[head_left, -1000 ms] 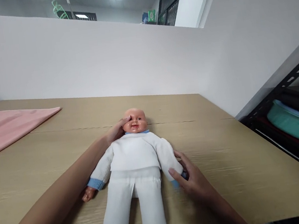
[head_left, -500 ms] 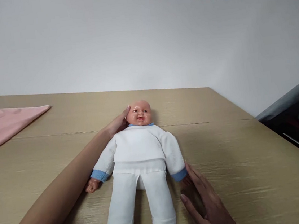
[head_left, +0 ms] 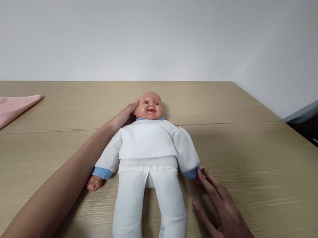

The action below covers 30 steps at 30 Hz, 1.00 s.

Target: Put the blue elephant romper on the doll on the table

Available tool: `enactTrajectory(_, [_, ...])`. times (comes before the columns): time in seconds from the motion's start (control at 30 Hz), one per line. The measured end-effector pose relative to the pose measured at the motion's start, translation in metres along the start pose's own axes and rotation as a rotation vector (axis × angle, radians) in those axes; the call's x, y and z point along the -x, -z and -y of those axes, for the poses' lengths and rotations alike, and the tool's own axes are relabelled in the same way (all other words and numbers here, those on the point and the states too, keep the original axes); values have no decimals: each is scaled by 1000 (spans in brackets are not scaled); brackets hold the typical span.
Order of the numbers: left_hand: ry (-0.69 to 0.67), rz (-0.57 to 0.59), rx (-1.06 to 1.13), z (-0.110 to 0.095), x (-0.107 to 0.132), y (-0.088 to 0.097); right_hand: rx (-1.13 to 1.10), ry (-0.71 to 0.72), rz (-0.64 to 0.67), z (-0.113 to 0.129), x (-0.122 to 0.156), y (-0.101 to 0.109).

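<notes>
In the head view, a smooth-headed baby doll in soft white clothes with blue trim (head_left: 147, 141) lies on its back on the pale, wood-grained bench (head_left: 269, 167). Its long axis runs from near to far, between the two hands, with its bald, shiny head (head_left: 153, 103) at the far end. The left hand (head_left: 125, 114) reaches farther and touches this head on its left side; its fingers are partly hidden, so I cannot tell if they grip. The right hand (head_left: 223, 205) is nearer, fingers spread and holding nothing, with fingertips at the blue fabric cuff (head_left: 190, 173) on the doll's right-side sleeve.
</notes>
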<state>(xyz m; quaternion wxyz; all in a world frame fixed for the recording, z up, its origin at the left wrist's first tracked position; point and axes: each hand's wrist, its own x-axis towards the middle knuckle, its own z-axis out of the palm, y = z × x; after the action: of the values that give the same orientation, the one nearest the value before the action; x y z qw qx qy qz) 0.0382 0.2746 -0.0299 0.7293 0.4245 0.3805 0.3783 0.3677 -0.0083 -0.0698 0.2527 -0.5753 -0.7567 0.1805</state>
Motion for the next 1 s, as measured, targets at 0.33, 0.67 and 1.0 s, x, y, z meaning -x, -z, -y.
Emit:
enactTrajectory(0.33, [-136, -218, -372, -6, 17, 1, -49, -29, -51, 7, -2, 0])
enactTrajectory(0.67, [-624, -742, -906, 29, 134, -78, -419, -113, -116, 47, -22, 10])
enactTrajectory(1.0, [-289, -521, -451, 85, 192, -81, -906, -186, 69, 57, -86, -29])
